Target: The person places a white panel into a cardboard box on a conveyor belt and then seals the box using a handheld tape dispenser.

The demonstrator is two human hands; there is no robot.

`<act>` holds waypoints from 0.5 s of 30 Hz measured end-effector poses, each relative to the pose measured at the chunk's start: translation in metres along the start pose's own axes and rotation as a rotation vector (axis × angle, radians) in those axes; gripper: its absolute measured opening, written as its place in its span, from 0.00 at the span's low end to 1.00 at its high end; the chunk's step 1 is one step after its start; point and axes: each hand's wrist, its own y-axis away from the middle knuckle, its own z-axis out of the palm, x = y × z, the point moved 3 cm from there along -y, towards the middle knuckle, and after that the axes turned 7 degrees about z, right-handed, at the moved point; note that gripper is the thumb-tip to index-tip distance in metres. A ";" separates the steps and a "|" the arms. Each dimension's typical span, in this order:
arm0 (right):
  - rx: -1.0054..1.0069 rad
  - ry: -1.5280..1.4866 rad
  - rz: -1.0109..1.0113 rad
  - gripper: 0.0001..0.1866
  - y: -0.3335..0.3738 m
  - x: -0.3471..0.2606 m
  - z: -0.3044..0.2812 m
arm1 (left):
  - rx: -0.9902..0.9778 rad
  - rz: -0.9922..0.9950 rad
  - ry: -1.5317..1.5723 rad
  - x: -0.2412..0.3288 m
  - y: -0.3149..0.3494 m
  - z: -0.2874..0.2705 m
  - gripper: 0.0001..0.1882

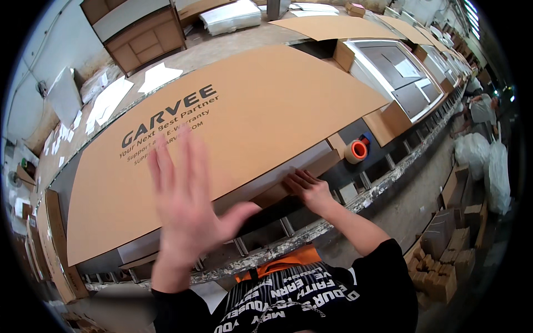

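Note:
A large flat cardboard carton (250,105) with dark printing on its top lies across the conveyor in front of me. My left hand (186,191) is raised over its near left part, fingers spread and blurred by motion. Whether it touches the board I cannot tell. On the carton's near long side, under the edge of the top sheet, my right hand (311,191) lays its stretched fingers against the side panel (294,169). Right of that hand, a roll of tape (356,151) with a blue part stands by the carton's end.
The roller conveyor (333,222) runs along my front, its rim paint-worn. Farther right an open carton (400,72) holds white-framed panels. Cardboard pieces (438,272) are stacked low on the right, near white plastic bags (483,161). A wooden cabinet (139,36) stands beyond the carton.

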 end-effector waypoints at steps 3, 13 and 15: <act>-0.022 0.046 -0.020 0.21 -0.007 -0.006 0.001 | -0.836 -0.195 0.117 -0.027 0.000 0.041 0.64; 0.394 -0.135 0.005 0.07 0.007 -0.029 -0.002 | -1.038 0.026 -0.046 0.012 0.105 0.138 0.57; 0.411 -0.148 0.000 0.11 0.029 -0.019 -0.008 | -1.049 0.029 -0.066 0.011 0.106 0.137 0.57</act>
